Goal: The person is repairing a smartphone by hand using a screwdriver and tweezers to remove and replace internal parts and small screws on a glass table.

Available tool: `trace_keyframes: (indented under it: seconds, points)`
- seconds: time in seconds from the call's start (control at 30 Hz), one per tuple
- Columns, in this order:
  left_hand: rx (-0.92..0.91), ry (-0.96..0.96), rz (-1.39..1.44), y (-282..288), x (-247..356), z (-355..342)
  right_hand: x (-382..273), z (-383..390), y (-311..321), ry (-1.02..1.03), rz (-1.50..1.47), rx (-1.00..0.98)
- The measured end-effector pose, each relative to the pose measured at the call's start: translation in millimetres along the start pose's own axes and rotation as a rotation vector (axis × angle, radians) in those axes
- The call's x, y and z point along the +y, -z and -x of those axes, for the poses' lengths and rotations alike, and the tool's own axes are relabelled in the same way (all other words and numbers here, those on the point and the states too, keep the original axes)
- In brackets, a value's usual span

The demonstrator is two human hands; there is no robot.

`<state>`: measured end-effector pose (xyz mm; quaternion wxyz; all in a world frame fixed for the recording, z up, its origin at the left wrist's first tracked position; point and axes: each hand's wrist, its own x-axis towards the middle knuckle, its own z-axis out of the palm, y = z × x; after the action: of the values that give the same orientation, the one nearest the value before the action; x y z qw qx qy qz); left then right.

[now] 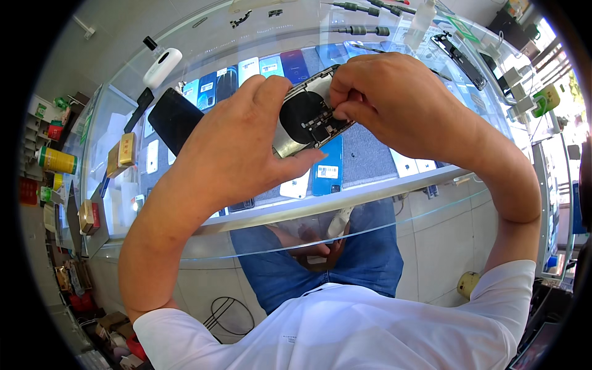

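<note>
At eleven o'clock, the left hand (231, 129) clamps the opened phone (302, 114), which sits at twelve; a loose grip could drop it. At one, the right hand (401, 102) pinches, on what I cannot tell; hard tugging might snap tiny parts (320, 126).

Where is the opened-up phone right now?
In the head view, the opened-up phone is in the upper middle, held in the left hand over the glass counter, with the right hand at its right end.
</note>
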<state>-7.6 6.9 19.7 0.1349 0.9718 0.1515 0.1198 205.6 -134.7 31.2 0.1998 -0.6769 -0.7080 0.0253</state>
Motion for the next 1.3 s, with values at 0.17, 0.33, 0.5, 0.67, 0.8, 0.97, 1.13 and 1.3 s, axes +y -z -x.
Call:
trace_keyframes:
  seconds: [0.17, 0.33, 0.5, 0.67, 0.8, 0.97, 1.13, 1.3]
  points:
    - [-0.048, 0.059, -0.001, 4.3, 5.2, -1.1, -0.4, -0.3, 0.6, 0.002, 0.017, -0.006]
    - [-0.005, 0.011, 0.039, 0.6, 1.0, -0.1, 3.0, 2.8, -0.9, 0.046, -0.028, 0.019]
    - [-0.027, -0.018, 0.013, 0.6, -3.0, 2.7, 10.4, 6.4, -3.2, 0.145, -0.147, 0.055]
    - [-0.055, -0.058, -0.041, 3.8, -6.8, 4.2, 21.9, 9.8, -8.0, 0.36, -0.133, 0.082]
    - [-0.093, -0.074, -0.054, 6.5, -8.0, 4.4, 22.4, 12.7, -9.6, 0.347, -0.06, 0.177]
    - [-0.068, -0.112, -0.053, 6.4, -8.1, 6.1, 17.9, 15.8, -4.6, 0.389, -0.034, 0.136]
    - [-0.07, -0.105, -0.034, 4.9, -7.0, 3.7, 20.8, 16.5, -4.4, 0.459, -0.009, 0.134]
    - [-0.079, -0.091, -0.03, 6.8, -5.0, 3.7, 17.4, 22.2, -4.1, 0.599, 0.087, 0.1]
